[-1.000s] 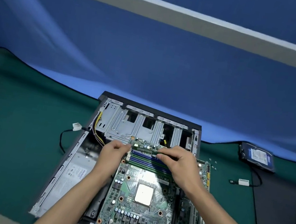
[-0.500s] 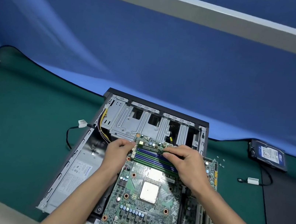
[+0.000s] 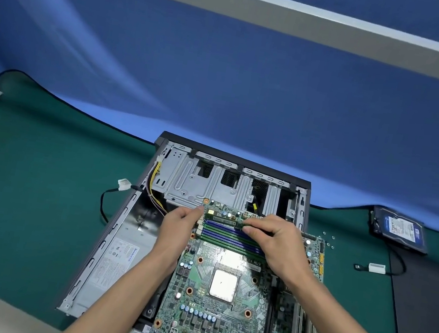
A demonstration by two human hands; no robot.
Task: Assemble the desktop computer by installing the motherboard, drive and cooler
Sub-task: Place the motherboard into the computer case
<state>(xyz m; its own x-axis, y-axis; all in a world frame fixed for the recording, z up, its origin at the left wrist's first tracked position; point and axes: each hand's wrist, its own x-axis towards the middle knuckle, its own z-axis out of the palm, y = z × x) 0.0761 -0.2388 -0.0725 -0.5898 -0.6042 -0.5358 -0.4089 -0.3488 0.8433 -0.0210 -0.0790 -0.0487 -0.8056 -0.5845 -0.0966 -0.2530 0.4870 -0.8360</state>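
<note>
- Green-matted worktop (image 3: 21, 192) under a blue backdrop carries the open computer case (image 3: 113, 250).
- Motherboard (image 3: 217, 318) lies in it.
- Left hand (image 3: 179, 224) and right hand (image 3: 276, 243) pinch opposite ends of the memory stick (image 3: 225, 219), its long axis spanning between them.

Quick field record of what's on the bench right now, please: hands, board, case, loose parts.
left hand: at left end of memory stick, gripping board edge
right hand: fingers on stick's right part
motherboard: over open case, CPU socket bare, no cooler
hard drive: on mat, right of case, not installed
screws: loose beside case
power supply: in case, left side
</note>
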